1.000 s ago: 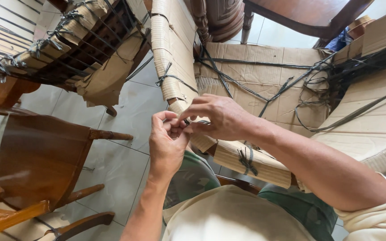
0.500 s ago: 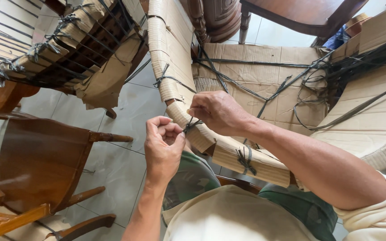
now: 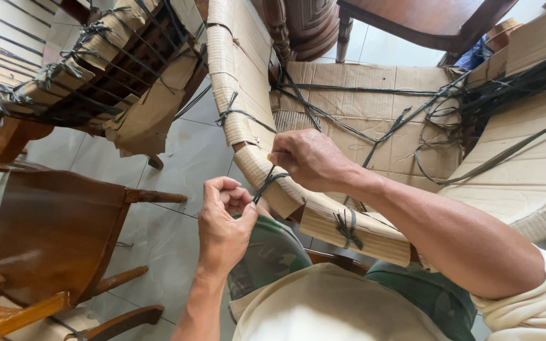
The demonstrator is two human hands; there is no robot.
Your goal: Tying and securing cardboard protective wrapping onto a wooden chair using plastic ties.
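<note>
A curved chair arm wrapped in corrugated cardboard (image 3: pixel 248 95) arcs across the middle of the head view. A dark plastic strap (image 3: pixel 265 183) loops around it near its lower bend. My left hand (image 3: pixel 224 221) is closed on one end of that strap, just below the arm. My right hand (image 3: pixel 309 158) pinches the other end on top of the cardboard, its fingers bent over the wrap. More strap knots (image 3: pixel 347 228) sit along the arm to either side.
A cardboard-covered seat (image 3: pixel 374 107) with loose dark straps (image 3: pixel 469 107) lies behind the arm. A bare brown wooden chair (image 3: pixel 52 233) stands at the left on the tiled floor (image 3: pixel 178 158). Another cardboard-wrapped piece (image 3: pixel 90 63) is at upper left.
My left hand has pulled down and away from the right, drawing the strap taut. My right hand has stayed on the cardboard arm. The view has shifted slightly.
</note>
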